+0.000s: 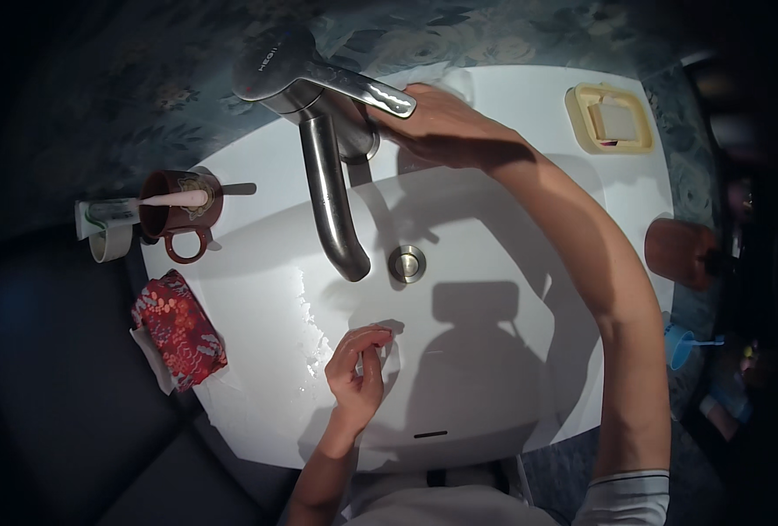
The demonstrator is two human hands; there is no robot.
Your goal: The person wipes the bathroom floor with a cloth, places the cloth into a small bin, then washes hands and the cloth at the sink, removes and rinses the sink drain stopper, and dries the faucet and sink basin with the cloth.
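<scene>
My left hand (357, 368) hovers over the white washbasin (257, 315), its fingers loosely curled and a gap left by the thumb. I see nothing held in it. My right arm reaches across the basin to the back rim, where my right hand (441, 125) is beside the metal faucet (326, 197). The faucet's lever handle (366, 91) passes in front of my fingers, so what they touch is hidden. Past that hand lies something whitish and translucent (460, 85), too unclear to name. No stream shows below the spout. Near the basin's middle is a round metal drain plug (407, 264).
On the left rim are a brown mug (178, 220), a toothpaste tube (106, 217) and a red patterned pouch or tissue pack (182, 329). A yellow soap dish (578, 121) holds pale soap (616, 120). Farther right are a brown bottle (675, 253) and a blue cup (678, 348).
</scene>
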